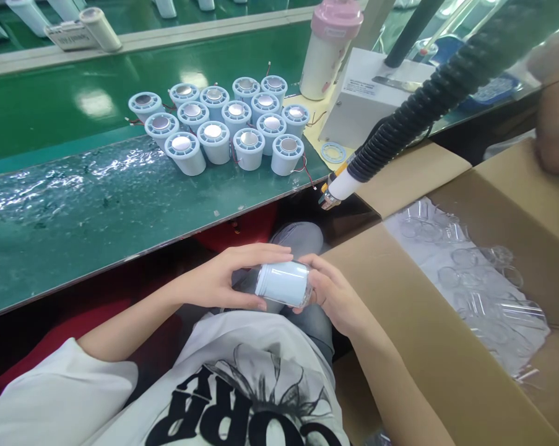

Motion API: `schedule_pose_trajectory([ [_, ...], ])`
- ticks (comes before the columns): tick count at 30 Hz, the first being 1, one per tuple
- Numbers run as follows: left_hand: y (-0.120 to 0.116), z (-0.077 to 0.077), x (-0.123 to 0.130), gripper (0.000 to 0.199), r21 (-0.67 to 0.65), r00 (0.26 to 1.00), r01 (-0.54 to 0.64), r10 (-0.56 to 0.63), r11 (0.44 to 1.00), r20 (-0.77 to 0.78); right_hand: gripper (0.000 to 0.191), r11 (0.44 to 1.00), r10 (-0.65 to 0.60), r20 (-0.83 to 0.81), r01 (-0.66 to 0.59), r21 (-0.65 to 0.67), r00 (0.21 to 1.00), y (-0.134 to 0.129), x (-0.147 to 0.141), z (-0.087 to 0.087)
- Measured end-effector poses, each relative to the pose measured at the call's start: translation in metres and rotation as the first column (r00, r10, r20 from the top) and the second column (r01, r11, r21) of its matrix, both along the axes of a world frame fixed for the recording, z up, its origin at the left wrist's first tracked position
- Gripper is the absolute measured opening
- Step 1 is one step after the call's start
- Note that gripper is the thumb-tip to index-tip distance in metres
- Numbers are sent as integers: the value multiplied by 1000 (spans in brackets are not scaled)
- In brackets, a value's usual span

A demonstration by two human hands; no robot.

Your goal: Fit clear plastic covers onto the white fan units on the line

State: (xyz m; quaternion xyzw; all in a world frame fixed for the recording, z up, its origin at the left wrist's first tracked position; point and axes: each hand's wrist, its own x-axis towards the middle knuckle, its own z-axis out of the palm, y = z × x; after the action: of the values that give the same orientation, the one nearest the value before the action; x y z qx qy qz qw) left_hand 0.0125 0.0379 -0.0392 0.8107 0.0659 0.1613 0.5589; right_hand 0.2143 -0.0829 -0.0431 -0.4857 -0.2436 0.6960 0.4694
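Note:
Above my lap, a light-blue cup-shaped part (283, 282) lies on its side with a clear plastic cup around it. My left hand (233, 275) curves about its left end, fingers along the top side and thumb along the bottom. At the other end, my right hand (332, 291) grips the clear cup's end between thumb and fingers. On the bench edge beyond stand several similar light-blue parts (213, 133) with silver discs on top and thin red and black wires.
To the right, a cardboard box (428, 322) holds several clear plastic cups (483, 272). A black corrugated hose (400, 124) with a metal tip hangs over the bench edge. Behind it are a white machine (360, 93), a blue ring (333, 152) and a pink-lidded bottle (328, 56). Another person's arm (558, 124) shows far right.

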Motion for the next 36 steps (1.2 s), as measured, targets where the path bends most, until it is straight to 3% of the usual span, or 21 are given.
schedule_pose_trajectory([
  [11, -2, -9, 2, 75, -110, 998, -18, 25, 994, 62, 46, 980, 51, -127, -74, -182, 991, 5, -3, 2],
  [17, -7, -10, 5, 72, -64, 995, -88, 90, 994, 35, 61, 942, 109, -233, -176, -286, 966, 8, -2, 1],
  [20, -11, -5, 5, 70, -135, 993, -115, 115, 984, -12, 68, 935, 169, -237, -232, -269, 957, 7, -2, -4],
  [23, -14, 1, 4, 70, -264, 986, -163, 144, 951, -89, 74, 966, 203, -108, -217, -138, 973, 1, -2, -10],
  [26, -16, 6, 3, 68, -364, 972, -215, 165, 906, -164, 69, 979, 53, 208, -92, 184, 977, -7, 1, -12],
  [27, -17, 7, 2, 67, -393, 969, -226, 165, 892, -182, 69, 947, -10, 332, -98, 307, 943, -9, 3, -12],
  [29, -17, 9, 2, 65, -441, 964, -241, 161, 864, -212, 72, 832, -120, 560, -224, 507, 820, -12, 5, -11],
  [32, -17, 10, 2, 65, -493, 962, -238, 134, 837, -236, 55, 655, -279, 712, -415, 632, 645, -12, 8, -11],
  [34, -15, 11, 2, 70, -492, 969, -205, 103, 846, -225, 50, 639, -294, 697, -408, 652, 654, -12, 8, -11],
  [36, -14, 13, 1, 77, -458, 981, -148, 71, 877, -181, 54, 716, -221, 622, -308, 627, 751, -13, 7, -11],
])
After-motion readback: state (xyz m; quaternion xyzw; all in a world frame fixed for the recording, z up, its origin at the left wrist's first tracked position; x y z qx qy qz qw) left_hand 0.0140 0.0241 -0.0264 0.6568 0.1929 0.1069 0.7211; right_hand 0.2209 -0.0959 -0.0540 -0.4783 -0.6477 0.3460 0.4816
